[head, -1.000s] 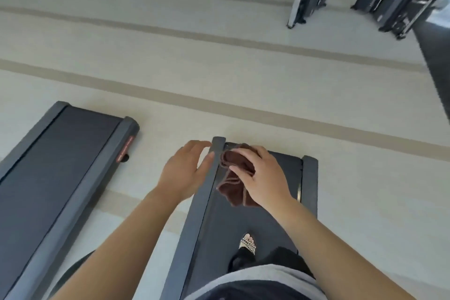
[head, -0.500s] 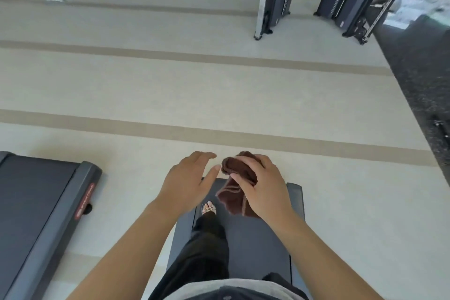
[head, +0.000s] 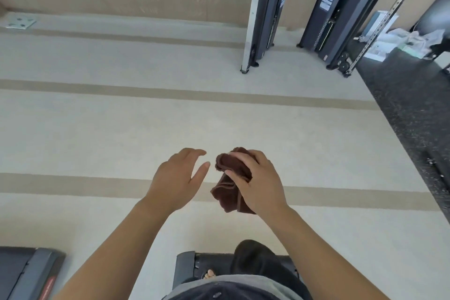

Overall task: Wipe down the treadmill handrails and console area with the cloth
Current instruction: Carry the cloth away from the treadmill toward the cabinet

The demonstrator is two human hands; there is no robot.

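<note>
A dark brown cloth (head: 229,185) hangs bunched in my right hand (head: 260,182), held out in front of me over the pale floor. My left hand (head: 177,178) hovers just left of the cloth with fingers spread, not touching it. Under me, only the rear end of a flat dark treadmill deck (head: 186,265) shows at the bottom edge, with my legs and a sandalled foot on it. No handrails or console are in view.
A second treadmill deck (head: 26,273) lies at the bottom left. Two tall dark gym machine columns (head: 265,12) (head: 333,12) stand against the far wall. Black rubber flooring (head: 409,109) runs along the right, with papers and boxes (head: 394,39) at its far end.
The view has tilted up and moved forward, so the treadmill deck has slid to the bottom edge. Both hands keep the same pose, the cloth still in my right hand.
</note>
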